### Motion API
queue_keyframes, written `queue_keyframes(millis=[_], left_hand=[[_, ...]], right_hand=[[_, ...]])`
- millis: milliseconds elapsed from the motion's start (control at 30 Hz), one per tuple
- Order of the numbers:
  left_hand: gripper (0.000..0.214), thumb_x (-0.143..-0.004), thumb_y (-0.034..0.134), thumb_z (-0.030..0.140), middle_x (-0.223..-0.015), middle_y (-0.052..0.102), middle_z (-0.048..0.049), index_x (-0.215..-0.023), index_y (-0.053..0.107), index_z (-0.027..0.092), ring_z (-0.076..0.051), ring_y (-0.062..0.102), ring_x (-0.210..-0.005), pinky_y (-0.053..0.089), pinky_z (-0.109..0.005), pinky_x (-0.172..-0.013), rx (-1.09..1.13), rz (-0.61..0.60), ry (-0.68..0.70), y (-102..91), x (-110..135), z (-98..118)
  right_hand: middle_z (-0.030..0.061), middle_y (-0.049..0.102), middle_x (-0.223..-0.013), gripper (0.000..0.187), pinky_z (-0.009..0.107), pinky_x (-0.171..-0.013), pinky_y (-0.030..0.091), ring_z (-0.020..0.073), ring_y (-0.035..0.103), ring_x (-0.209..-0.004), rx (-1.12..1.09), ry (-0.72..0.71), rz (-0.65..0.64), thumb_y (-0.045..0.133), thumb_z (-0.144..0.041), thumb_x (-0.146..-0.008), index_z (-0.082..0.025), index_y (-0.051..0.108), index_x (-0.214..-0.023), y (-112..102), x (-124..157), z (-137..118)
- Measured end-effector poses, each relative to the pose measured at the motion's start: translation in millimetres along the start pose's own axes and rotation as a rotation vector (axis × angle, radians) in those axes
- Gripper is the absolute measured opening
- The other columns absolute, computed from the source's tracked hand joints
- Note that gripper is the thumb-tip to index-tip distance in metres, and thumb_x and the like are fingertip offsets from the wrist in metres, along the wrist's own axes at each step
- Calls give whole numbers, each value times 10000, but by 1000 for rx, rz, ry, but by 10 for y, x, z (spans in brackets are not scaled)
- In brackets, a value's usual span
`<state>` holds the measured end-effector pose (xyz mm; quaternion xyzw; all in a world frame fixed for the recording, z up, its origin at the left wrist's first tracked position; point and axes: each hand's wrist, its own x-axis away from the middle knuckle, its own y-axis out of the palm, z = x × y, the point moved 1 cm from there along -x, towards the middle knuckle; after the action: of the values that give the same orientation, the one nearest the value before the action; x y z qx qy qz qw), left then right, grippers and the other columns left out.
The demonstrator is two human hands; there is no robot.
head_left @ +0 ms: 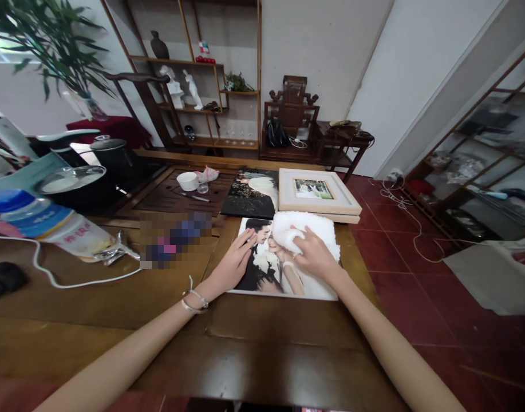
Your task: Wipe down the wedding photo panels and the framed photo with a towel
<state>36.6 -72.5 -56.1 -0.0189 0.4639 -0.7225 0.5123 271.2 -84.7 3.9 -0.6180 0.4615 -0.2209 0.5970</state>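
Observation:
A large photo print of a couple lies flat on the brown wooden table in front of me. My left hand rests on its left side, fingers stretched out and nothing held. Over the print's upper right part lies a fluffy white cloth, bunched near its middle. My right hand grips that bunch with bent fingers, pressing it on the print. Behind the print are a second dark photo panel and a stack of pale wooden picture frames.
To the left stand a black pot with a glass lid, a kettle and a plastic tub with a blue lid. A white cable crosses the table there. A white bowl sits on a dark tea tray.

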Motion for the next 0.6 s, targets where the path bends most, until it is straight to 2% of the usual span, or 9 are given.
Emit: queue_keyframes(millis=[100,200,467,533,600], left_hand=[[432,-949,295,186,-1454,335,-97,-1373,373,217,-214,250,-1367,240,-479,-1116,8,4,-11,1,-1,6],[429,-948,300,190,-1448,346,-95,-1368,383,222,-213,254,-1365,237,-478,-1118,16,15,-21,-2,-2,18],[428,-950,289,193,-1454,335,-90,-1367,381,221,-212,269,-1357,250,-477,-1116,20,-6,-53,-47,-11,62],[429,-950,291,194,-1457,332,-82,-1368,380,229,-215,272,-1356,254,-478,-1115,19,-9,-46,-58,-12,71],[430,-949,292,193,-1457,333,-83,-1368,381,226,-214,271,-1357,250,-474,-1116,20,-14,-40,-61,-12,75]], right_hand=[[204,594,-1205,231,490,-1066,272,277,455,-1246,10,29,15,495,-59,-667,-142,631,-835,29,15,-2],[225,564,-1237,182,520,-1072,244,290,417,-1274,-6,5,-1,531,-98,-684,-132,633,-831,21,135,-137],[192,523,-1296,230,579,-1051,230,346,345,-1304,-42,-15,-223,556,-169,-739,-146,652,-947,-56,385,-848],[189,523,-1297,225,574,-1051,237,345,350,-1300,-58,-40,-232,561,-192,-744,-152,655,-944,-57,408,-909],[183,550,-1268,226,539,-1057,259,319,395,-1275,-68,-30,-212,567,-195,-733,-160,655,-939,-54,396,-867]])
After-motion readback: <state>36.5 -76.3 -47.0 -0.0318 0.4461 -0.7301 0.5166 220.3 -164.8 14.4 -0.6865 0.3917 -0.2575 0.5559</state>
